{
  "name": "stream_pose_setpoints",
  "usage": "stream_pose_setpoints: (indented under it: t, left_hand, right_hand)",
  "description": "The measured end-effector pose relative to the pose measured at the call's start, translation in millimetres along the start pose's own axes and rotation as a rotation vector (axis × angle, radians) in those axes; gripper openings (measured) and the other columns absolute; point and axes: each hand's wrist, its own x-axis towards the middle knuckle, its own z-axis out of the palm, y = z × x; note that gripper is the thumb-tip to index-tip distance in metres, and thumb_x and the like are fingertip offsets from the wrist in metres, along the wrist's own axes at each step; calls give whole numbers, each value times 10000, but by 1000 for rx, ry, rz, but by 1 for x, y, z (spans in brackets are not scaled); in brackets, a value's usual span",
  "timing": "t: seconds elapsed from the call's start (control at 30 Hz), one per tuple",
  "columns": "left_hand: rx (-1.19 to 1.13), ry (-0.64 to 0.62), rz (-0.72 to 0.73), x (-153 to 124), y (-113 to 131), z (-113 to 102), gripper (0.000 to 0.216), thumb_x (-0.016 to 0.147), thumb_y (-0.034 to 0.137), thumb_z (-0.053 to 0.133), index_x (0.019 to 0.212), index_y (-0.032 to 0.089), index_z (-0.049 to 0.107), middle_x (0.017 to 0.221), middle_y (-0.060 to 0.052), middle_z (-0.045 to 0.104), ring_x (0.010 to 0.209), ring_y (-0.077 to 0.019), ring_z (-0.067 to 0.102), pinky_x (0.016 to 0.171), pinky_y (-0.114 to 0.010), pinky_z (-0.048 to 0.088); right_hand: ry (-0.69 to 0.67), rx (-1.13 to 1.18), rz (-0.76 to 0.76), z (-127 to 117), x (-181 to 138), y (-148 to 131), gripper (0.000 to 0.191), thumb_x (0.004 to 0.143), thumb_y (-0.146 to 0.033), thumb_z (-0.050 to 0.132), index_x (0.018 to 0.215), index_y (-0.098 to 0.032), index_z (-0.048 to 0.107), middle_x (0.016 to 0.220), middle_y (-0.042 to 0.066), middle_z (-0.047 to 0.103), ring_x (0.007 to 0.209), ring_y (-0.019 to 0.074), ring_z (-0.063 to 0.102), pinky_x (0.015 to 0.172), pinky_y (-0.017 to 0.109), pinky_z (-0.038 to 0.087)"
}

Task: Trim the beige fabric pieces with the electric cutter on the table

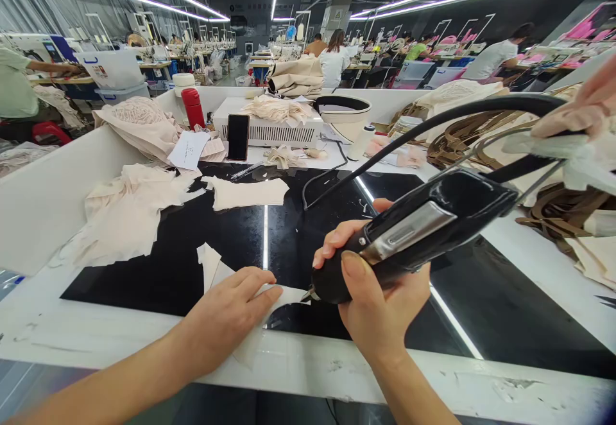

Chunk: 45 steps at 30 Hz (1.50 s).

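My right hand (380, 290) is wrapped round a black corded handheld cutter (433, 219) with a silver lever on its side. Its pointed metal tip meets the edge of a pale beige fabric piece (291, 295) on the glossy black work mat (183, 271). My left hand (235, 316) lies on that fabric, fingers bent slightly and pressing it down, just left of the tip. Part of the fabric shows under the palm and hangs toward the table's front edge. Another cut fabric piece (250, 192) lies farther back on the mat.
Crumpled beige fabric (128, 213) lies at the left. Behind stand a phone (238, 137), a vented white box (269, 126) and a red bottle (193, 109). A thick black cable (433, 120) arches rightward. Another person's blurred hand (572, 113) shows at right, above brown strap bundles (553, 210).
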Motion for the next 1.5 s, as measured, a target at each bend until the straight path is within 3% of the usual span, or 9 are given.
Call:
stream_pose_setpoints:
  t: [0.23,0.43,0.77,0.93,1.13,1.2,1.27,1.37,1.5]
  left_hand:
    - [16,-29,-137,-16,7,10,493,957,-63,386,1402,95,529,1273,-156,690,1186,-258,728,1006,-376,671]
    - [-31,-21,-119,-6,6,4,438,943,-90,440,1313,115,551,1176,-120,714,1082,-234,732,989,-369,671]
    - [-69,-77,-120,-7,2,4,372,947,-80,481,1220,142,602,1184,-108,708,1079,-231,718,928,-344,669]
    - [50,-75,-51,-4,1,0,391,938,-91,479,1250,109,602,1150,-95,741,1050,-216,743,956,-318,650]
    - [231,-66,-20,-4,11,5,353,949,-82,493,1238,79,615,1092,-117,765,989,-222,772,843,-291,636]
    - [251,-41,-39,-4,18,8,268,1015,14,535,1264,81,610,1108,-134,769,1003,-242,778,843,-314,639]
    - [252,-6,-69,-4,26,11,239,1078,215,613,1290,104,606,1146,-154,770,1043,-272,778,866,-349,645]
    - [246,-5,-94,-5,34,14,500,1020,512,750,1325,143,607,1201,-183,765,1118,-316,767,933,-399,639]
    - [262,-8,-104,-7,40,20,690,930,649,806,1362,147,611,1250,-216,758,1174,-343,755,990,-431,617]
  right_hand:
    - [34,-46,-38,2,-5,-5,490,852,-156,856,1266,-302,640,847,-50,734,601,128,653,506,258,588]
    - [49,-78,-58,3,-10,-8,525,841,-108,831,1292,-288,630,849,-50,748,593,127,656,500,258,584]
    - [70,-83,-73,5,-14,-11,516,840,-158,876,1270,-261,611,836,-36,750,601,150,678,500,281,593]
    - [76,-95,-80,8,-17,-14,511,845,-162,872,1276,-276,621,824,-35,743,582,157,670,487,295,589]
    - [80,-107,-76,9,-19,-14,499,846,-182,878,1259,-270,611,821,-30,736,586,165,672,502,305,599]
    - [81,-103,-74,9,-20,-15,486,858,-188,879,1263,-271,623,832,-26,736,612,168,685,521,306,608]
    - [85,-98,-78,10,-20,-16,489,862,-210,891,1274,-277,636,836,-24,737,630,169,691,535,309,617]
    - [106,-83,-76,11,-21,-17,510,843,-264,928,1272,-284,654,831,-22,730,638,170,690,540,310,622]
    - [99,-76,-51,10,-19,-16,507,846,-306,933,1271,-293,658,829,-23,721,641,177,694,538,322,620]
